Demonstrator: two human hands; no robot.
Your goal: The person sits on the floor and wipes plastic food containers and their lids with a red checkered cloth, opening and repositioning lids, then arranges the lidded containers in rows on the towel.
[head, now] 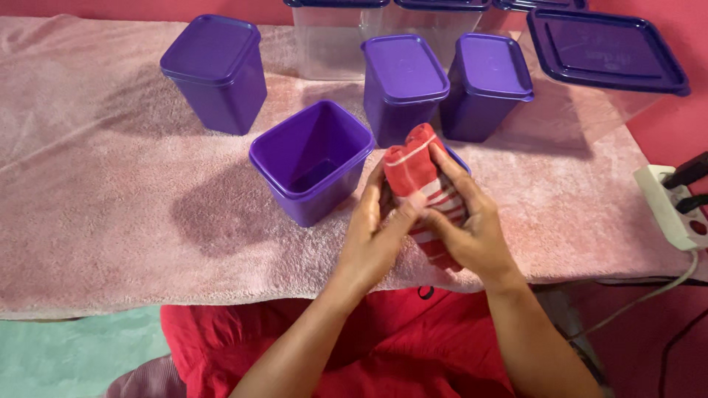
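A rolled red cloth with white stripes stood nearly upright, top tilted slightly left, beside the open purple plastic container. The left hand and right hand clasped its lower half between closed fingers.

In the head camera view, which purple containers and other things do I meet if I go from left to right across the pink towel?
Lidded purple container → open purple container → red striped cloth held by left hand and right hand → rightmost lidded purple container → white power strip.
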